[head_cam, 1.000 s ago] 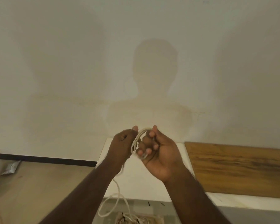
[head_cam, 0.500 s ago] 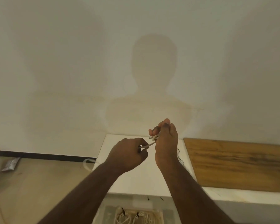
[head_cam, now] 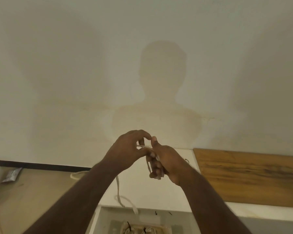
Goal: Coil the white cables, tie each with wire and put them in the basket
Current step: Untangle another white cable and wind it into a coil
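Since half a second ago, both hands have drawn together at frame center and a loose tail of white cable [head_cam: 118,191] now hangs below them over the white tabletop [head_cam: 176,193]. My right hand [head_cam: 166,162] curls around the gathered coil, while my left hand [head_cam: 127,149] pinches the strand running across to it. At bottom center, the basket [head_cam: 166,228] holds tied coils.

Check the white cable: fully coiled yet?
Not fully. Right hand grips a partial coil of the white cable; its loose tail hangs toward the basket.
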